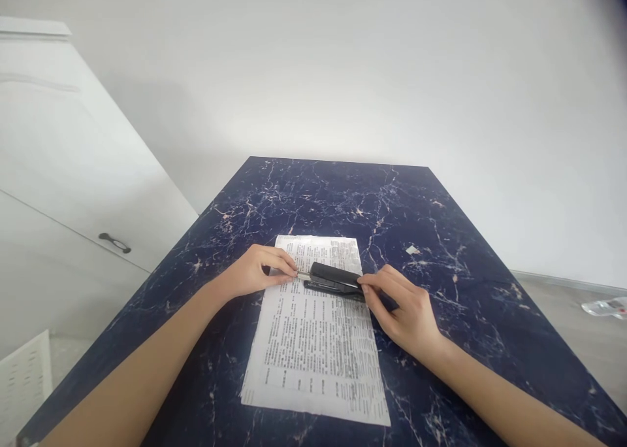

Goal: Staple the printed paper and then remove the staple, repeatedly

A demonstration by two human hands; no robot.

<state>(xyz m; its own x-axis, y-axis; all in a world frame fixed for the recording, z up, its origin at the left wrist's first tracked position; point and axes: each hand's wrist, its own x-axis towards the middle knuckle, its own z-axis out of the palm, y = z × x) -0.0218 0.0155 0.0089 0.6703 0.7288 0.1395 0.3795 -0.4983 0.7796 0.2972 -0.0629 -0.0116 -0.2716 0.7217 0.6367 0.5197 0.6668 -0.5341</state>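
Observation:
A black stapler (336,276) lies crosswise above printed sheets of paper (318,342), its front end pointing left. From that front end juts a thin silvery metal slide (303,275). My left hand (259,269) pinches the tip of this slide between thumb and fingers. At the stapler's rear end, my right hand (402,306) grips the body with thumb and index finger. Whether staples sit inside cannot be made out.
The paper lies on a dark blue marble-patterned table (313,198). A small pale scrap (412,250) is on the table at right. To the left stands a white cabinet (63,146) with a dark handle (114,243). A clear plastic item (605,308) lies beyond the table's right edge.

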